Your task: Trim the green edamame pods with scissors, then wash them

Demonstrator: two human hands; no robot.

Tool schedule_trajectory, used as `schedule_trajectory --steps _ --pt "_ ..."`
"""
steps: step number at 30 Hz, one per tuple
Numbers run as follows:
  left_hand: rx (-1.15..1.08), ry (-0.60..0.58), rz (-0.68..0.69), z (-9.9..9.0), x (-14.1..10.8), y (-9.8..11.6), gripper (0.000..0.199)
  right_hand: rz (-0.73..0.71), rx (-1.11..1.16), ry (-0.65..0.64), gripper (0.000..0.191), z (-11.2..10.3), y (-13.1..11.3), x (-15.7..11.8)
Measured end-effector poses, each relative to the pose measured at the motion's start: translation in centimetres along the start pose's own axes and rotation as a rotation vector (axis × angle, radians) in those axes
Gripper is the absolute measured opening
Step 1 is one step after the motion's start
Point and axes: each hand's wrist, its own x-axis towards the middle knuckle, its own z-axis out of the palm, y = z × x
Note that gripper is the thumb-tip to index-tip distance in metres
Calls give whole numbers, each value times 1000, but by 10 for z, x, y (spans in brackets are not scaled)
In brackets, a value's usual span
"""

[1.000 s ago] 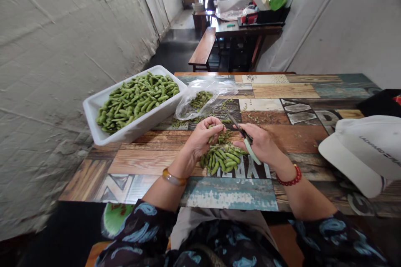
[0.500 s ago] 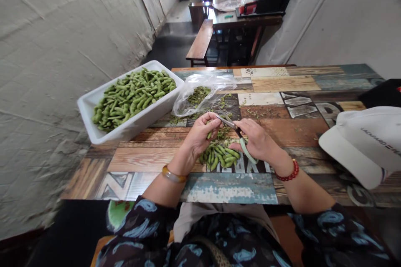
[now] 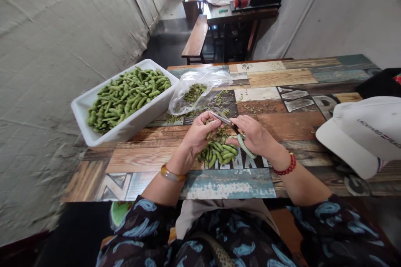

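Gripping scissors [image 3: 243, 144] whose blades lie against the left hand [image 3: 205, 130], pinched around a green pod [image 3: 208, 133], the right hand [image 3: 254, 134] could nick a fingertip if they slip.

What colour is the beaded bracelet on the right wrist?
The beaded bracelet is red, seen best in the head view.

The white rectangular plastic tub [image 3: 125, 130] is located at the left of the patchwork wood-print tabletop [image 3: 131, 159]. The clear plastic bag [image 3: 178, 102] is positioned directly right of it. The white fabric cap [image 3: 354, 133] lies at the far right.
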Motion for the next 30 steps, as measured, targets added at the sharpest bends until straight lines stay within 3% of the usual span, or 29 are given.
schedule_trajectory --steps 13,20,25,30 --pt "13 7 65 3 -2 2 38 -15 -11 -2 52 0 0 0" --pt "47 -8 110 0 0 1 32 -20 -2 37 44 3 -1 0" --pt "48 8 72 -1 0 1 35 6 26 22 42 5 0 0" --pt "28 24 42 -2 1 1 35 62 38 95 47 6 5 -1"
